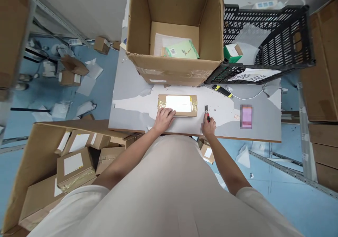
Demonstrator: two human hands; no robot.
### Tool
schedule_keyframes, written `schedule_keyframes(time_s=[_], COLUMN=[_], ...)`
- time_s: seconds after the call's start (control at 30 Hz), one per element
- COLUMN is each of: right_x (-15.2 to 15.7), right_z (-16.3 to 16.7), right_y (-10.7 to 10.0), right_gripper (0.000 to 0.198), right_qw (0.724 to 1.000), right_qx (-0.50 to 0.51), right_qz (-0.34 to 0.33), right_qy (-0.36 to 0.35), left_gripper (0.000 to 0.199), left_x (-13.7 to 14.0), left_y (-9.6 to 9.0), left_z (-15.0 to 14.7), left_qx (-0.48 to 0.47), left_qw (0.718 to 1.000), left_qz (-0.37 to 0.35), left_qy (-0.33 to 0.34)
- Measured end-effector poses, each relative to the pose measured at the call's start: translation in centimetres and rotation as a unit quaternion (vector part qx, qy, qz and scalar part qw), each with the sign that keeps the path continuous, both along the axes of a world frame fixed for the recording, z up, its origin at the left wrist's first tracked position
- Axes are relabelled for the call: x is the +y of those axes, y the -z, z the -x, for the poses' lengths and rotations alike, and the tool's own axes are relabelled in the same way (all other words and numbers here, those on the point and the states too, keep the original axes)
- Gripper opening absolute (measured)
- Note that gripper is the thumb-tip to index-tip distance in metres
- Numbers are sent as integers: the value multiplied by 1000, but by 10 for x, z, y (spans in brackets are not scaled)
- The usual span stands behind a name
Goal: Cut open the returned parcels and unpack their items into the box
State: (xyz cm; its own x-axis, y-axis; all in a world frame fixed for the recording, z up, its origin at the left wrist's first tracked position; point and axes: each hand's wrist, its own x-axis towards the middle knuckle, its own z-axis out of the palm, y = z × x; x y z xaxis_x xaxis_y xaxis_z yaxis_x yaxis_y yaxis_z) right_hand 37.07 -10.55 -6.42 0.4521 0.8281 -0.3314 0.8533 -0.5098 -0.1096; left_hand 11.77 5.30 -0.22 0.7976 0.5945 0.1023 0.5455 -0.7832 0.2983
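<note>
A small taped cardboard parcel (179, 105) with a white label lies flat on the grey table (132, 89) in front of me. My left hand (163, 119) rests on the parcel's near left corner, fingers spread over it. My right hand (209, 126) is closed around a red-handled utility knife (207, 112). Its blade points away from me, just right of the parcel and apart from it.
A big open carton (174, 64) holding a green packet stands behind the parcel. A black plastic crate (266, 36) sits back right, with a yellow-black tool (222, 91) and a pink blurred item (246, 116) on the table. A bin of parcels (74, 163) stands lower left. Scraps litter the blue floor.
</note>
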Motion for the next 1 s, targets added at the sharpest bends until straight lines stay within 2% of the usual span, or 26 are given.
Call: schedule_keyframes(time_s=[0.1,0.17,0.23,0.3,0.47,0.53,0.67,0.8,0.9,1.0], right_x=[24,53,86,113,144,153,184,202,187,157], right_z=[-7,-5,3,12,24,18,4,4,12,17], right_y=[-31,-55,-74,-85,-99,-108,-122,-111,-97,-94], right_gripper=[65,68,72,69,45,43,53,52,44,45], right_qw=[991,980,963,945,925,930,961,975,977,945], right_qx=[5,33,50,43,-9,-8,-10,-23,-42,-32], right_qz=[-124,-188,-177,-137,-62,-19,30,20,-64,-182], right_qy=[39,-62,-199,-293,-375,-366,-274,-218,-200,-268], left_gripper=[39,42,43,45,48,50,50,48,57,86], left_x=[-12,-15,-17,-16,-15,-18,-23,-17,3,34], left_y=[7,11,15,16,15,15,16,9,-5,-18], left_z=[5,7,9,9,11,13,17,19,20,24], left_qx=[-15,-24,-31,-38,-50,-57,-61,-61,-40,-6], left_qw=[1000,1000,999,998,997,996,996,995,997,998], left_qz=[7,18,30,40,51,55,56,61,59,52], left_qy=[4,8,15,23,36,39,44,50,18,-17])
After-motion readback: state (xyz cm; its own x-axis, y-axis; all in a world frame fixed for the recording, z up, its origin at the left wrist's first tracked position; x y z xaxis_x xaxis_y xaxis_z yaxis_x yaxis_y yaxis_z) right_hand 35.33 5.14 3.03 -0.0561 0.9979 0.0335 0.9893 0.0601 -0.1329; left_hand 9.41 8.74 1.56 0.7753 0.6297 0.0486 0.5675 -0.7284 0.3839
